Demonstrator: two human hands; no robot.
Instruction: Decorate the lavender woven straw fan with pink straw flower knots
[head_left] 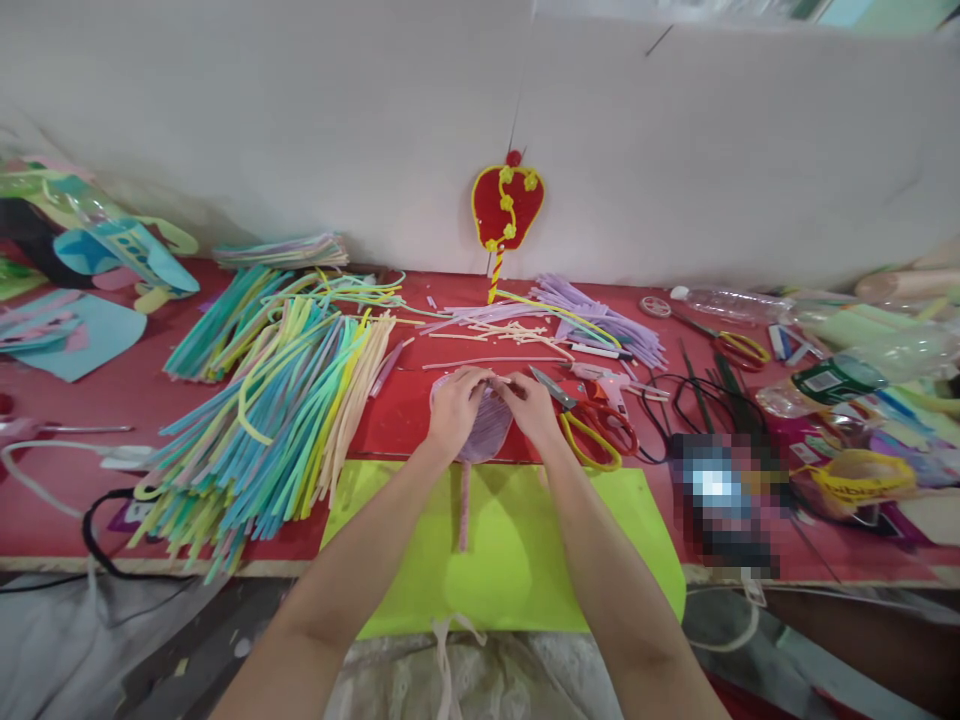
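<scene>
A purple fan-shaped craft piece [486, 428] lies flat in front of me, its fuzzy purple stick handle [463, 510] pointing toward me over the lime-green mat [495, 585]. My left hand [456, 408] rests over its upper left edge with the fingers closed. At the upper right edge, my right hand [529, 405] has its fingers pinched together close to the left fingertips. What shows between the two sets of fingertips is small and pale, perhaps a bit of pipe cleaner; the fingers mostly hide it. Just right of my right hand lie scissors [592, 440] with yellow and red handles.
Bundles of colored pipe cleaners [277, 400] cover the left side. Purple pipe cleaners [600, 315] lie behind. A red and yellow fan [508, 208] stands against the white wall. To the right are a glue gun [611, 380], black cables, a plastic bottle [840, 380] and more scissors [739, 350].
</scene>
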